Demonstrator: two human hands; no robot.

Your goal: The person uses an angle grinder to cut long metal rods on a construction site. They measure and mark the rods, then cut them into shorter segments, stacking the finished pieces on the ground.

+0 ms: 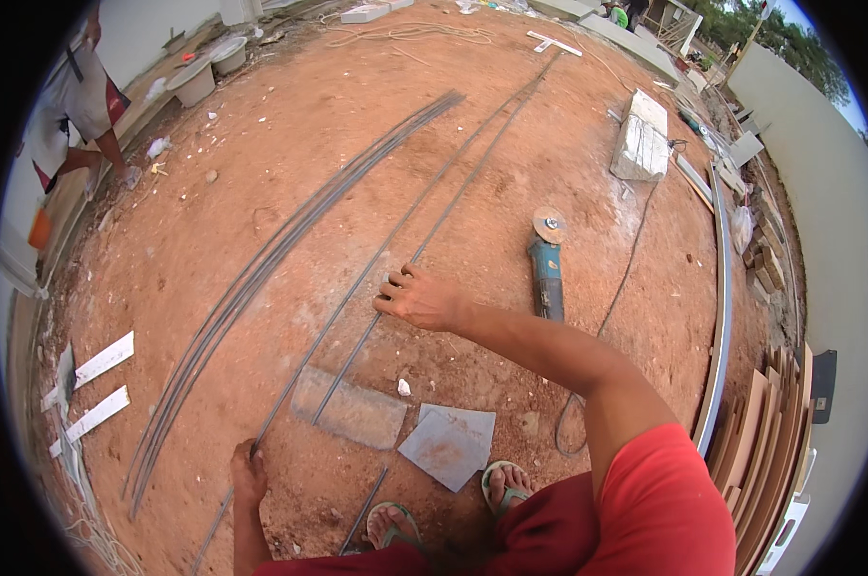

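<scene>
My left hand (249, 477), low and left of my feet, is closed around a long thin steel rod (343, 305). My right hand (420, 300) reaches ahead, its fingers curled over a second steel rod (453, 206) lying alongside. The near end of that second rod rests over a worn grey slab (357, 411). Both rods run away from me to a white T-shaped piece (553, 44) on the ground. Right of my right hand lies a blue angle grinder (546, 274) with its disc facing up. A short cut rod (364, 509) lies beside my left foot.
A bundle of rods (290, 230) curves along the left. Grey tiles (450, 446) lie before my feet. The grinder's cord (626, 278) loops right. A white block (641, 136), a metal bar (721, 317) and stacked boards (755, 451) line the right side. Another person (79, 106) stands far left.
</scene>
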